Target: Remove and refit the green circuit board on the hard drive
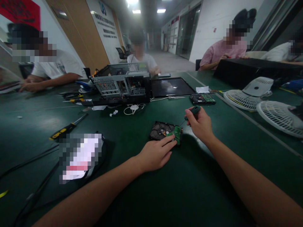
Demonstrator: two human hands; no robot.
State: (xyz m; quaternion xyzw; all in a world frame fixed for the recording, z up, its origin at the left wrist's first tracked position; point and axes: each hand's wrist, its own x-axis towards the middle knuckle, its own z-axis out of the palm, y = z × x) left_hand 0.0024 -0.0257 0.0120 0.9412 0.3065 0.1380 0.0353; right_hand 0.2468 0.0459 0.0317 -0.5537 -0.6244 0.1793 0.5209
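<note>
A hard drive (158,130) with a green circuit board (176,130) at its right end lies on the green table. The fingers of my left hand (156,154) are stretched out and rest on the board's lower part. My right hand (201,124) is closed round the dark green handle of a thin screwdriver (195,109). Its shaft slants down to the left, with the tip by the board's upper edge. Whether the tip touches a screw is too small to tell.
An open computer case (123,85) and a black panel (172,87) stand behind. A second drive (203,99) and white fan parts (245,96) are right; a yellow-black screwdriver (62,131) and cables (35,156) are left. Several people sit around the table (132,201).
</note>
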